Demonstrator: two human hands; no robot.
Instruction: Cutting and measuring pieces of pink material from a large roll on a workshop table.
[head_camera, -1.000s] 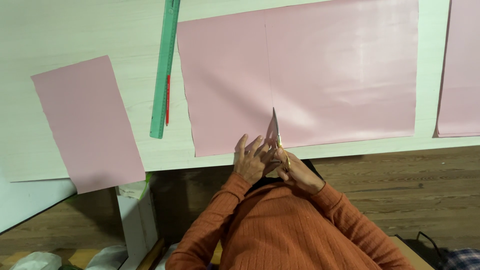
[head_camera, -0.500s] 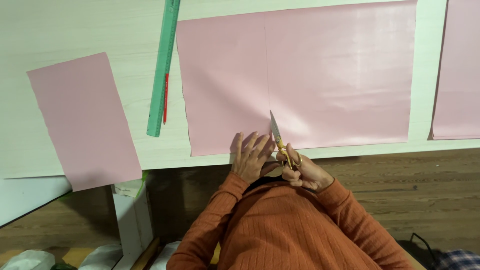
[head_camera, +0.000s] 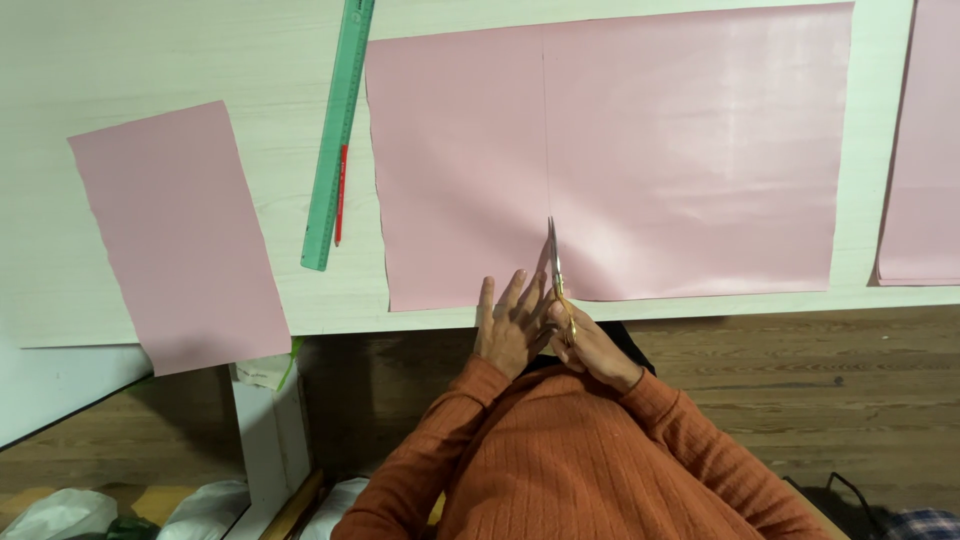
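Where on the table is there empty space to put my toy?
Bare white table lies at the far left, above the small pink paper strip and left of the green plastic ruler. It is crowded at the near edge, where both hands work gold-handled scissors into the large pink paper sheet.

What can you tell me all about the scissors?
The scissors have slim, shiny metal blades and yellowish handles. They point away from the person, up a thin line drawn on the big pink paper sheet, with the blades nearly closed at its near edge. The right hand grips the handles; the left hand lies flat on the paper beside them.
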